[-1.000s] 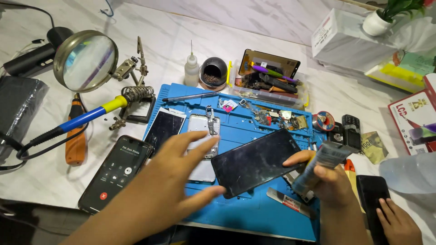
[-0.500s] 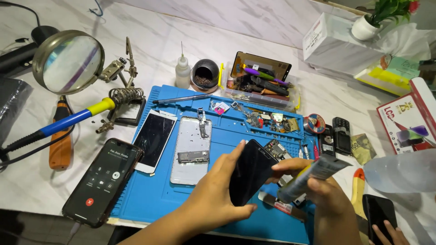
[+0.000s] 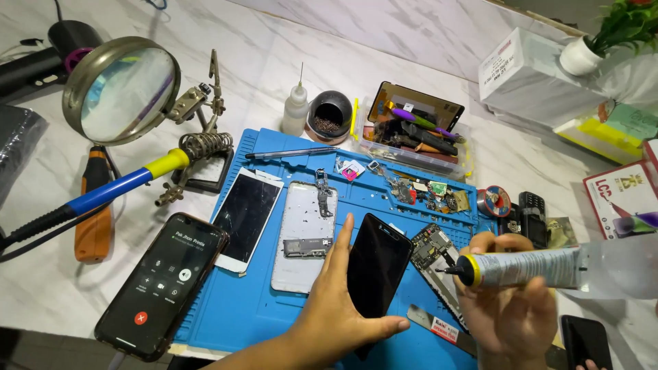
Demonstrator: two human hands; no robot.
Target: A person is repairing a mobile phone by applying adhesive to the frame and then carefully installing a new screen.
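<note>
Glue tube poised beside a held phone screen

The left hand (image 3: 336, 315) grips a black screen panel (image 3: 377, 274) tilted up on the blue mat (image 3: 253, 308) near the worktop's front edge, thumb under, fingers along its left side; the right hand (image 3: 510, 312) is clenched round a glue tube (image 3: 524, 268), its nozzle over the circuit board (image 3: 439, 260) beside the panel. A hard squeeze could drip glue onto the board, and the tilted panel could slip

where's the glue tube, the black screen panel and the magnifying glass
glue tube (image 3: 524, 268), head view, middle of its body
black screen panel (image 3: 378, 267), head view, centre of the glass
magnifying glass (image 3: 123, 92), head view, centre of the lens
</note>
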